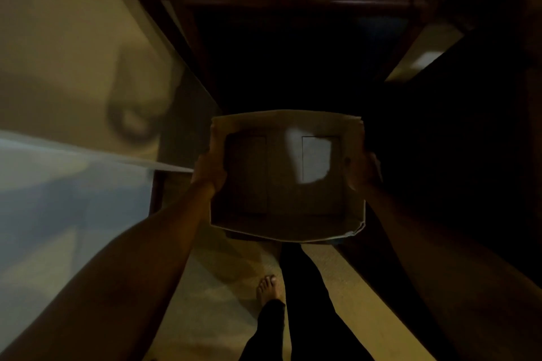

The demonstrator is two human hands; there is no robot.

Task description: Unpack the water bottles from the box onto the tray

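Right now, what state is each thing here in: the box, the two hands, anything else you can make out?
Cardboard box: open-topped, held in the air, no bottles inside.
Left hand: gripping the box's left wall.
Right hand: gripping the box's right wall.
Bare foot: planted on the floor.

Dim, blurred, wide-angle edge distortion
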